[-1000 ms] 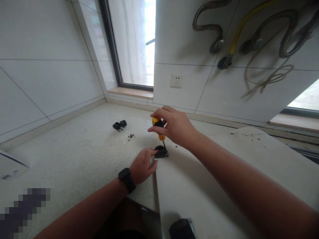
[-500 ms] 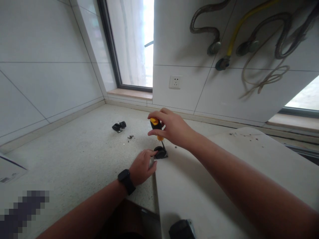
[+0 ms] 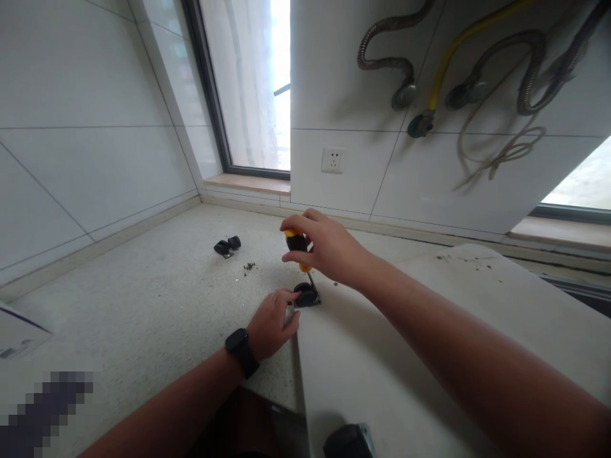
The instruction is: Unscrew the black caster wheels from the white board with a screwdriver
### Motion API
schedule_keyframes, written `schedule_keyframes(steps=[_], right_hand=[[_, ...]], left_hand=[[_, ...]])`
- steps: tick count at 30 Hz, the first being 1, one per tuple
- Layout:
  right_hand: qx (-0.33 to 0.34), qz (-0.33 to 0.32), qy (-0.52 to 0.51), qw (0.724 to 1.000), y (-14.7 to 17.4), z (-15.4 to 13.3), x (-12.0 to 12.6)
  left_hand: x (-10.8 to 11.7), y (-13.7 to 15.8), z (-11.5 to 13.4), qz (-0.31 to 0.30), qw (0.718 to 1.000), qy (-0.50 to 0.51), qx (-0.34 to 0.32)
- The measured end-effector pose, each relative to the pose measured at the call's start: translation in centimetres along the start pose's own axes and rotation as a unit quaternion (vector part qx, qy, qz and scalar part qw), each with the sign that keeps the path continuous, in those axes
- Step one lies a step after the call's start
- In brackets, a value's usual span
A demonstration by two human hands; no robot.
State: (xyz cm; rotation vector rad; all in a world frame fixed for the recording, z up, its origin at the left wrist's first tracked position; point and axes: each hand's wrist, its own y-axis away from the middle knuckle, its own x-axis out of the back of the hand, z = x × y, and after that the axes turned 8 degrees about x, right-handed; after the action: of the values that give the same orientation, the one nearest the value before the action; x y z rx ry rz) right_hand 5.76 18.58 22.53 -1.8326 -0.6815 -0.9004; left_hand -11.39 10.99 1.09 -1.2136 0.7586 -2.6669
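My right hand is closed around a yellow and black screwdriver. The screwdriver's shaft slants down to a black caster at the corner of a white board. With its fingertips, my left hand steadies that caster from the left, the thumb at the board's edge. Where the screwdriver tip meets the caster's metal plate is hard to make out. Another black caster sits on the board's near end, cut off by the frame.
Two loose black casters lie on the speckled floor, with several small screws close by. Behind are a wall socket, a yellow pipe and metal hoses. A white box shows at the left edge.
The view has shifted slightly. Both hands keep their places, with the screwdriver still at the caster; any turning of it is too slight to make out.
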Motion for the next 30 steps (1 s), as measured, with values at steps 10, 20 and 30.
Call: schedule_keyframes(steps=[10,20,30], right_hand=[[-0.024,-0.016,-0.104,0.994,0.3,0.0,0.6],[-0.011,0.004,0.012,1.000,-0.1,-0.2,0.6],[-0.016,-0.037,-0.037,0.999,0.0,-1.0,1.3]], left_hand=[[0.0,0.0,-0.1,-0.001,1.000,0.018,-0.013],[-0.3,0.1,0.0,0.020,0.993,0.111,0.024],[-3.1,-2.9,2.4,-0.039,0.915,0.351,0.193]])
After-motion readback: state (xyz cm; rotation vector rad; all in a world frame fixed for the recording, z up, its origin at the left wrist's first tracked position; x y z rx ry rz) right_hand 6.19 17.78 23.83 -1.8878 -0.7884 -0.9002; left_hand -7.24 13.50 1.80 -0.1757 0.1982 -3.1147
